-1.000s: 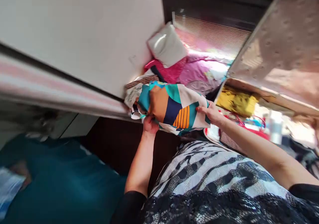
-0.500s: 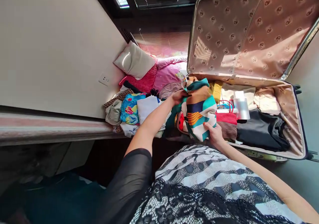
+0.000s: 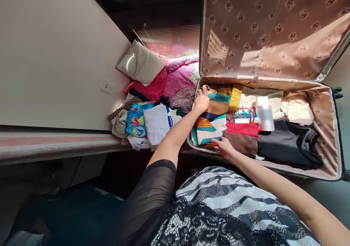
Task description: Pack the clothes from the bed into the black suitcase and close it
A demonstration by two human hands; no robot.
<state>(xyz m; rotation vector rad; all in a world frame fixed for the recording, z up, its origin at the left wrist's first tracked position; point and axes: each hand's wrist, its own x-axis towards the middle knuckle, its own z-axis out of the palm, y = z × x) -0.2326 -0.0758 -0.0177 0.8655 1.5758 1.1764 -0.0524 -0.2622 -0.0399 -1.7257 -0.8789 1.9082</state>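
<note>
A folded multicoloured patterned garment (image 3: 216,118), in teal, orange, white and navy, lies in the left end of an open suitcase (image 3: 338,136). My left hand (image 3: 202,100) is at the garment's far left side, its fingers curled on the cloth near the suitcase wall. At the near edge of the garment, my right hand (image 3: 224,146) touches the cloth with its fingers apart. Right beside the garment lie folded red clothing (image 3: 242,130) and a brown ribbed garment (image 3: 240,143).
Also in the suitcase are a silver-white bottle (image 3: 264,114), black clothing (image 3: 287,143), yellow cloth (image 3: 235,98) and beige clothing (image 3: 298,107). Left of it are a white folded garment (image 3: 156,123), a blue floral bundle (image 3: 136,120) and a pillow (image 3: 140,63). The raised lid (image 3: 237,23) stands behind.
The patterned garment has gone down from above the suitcase into its left end and lies flatter. My left hand has shifted to its far side; my right hand has loosened at the near edge.
</note>
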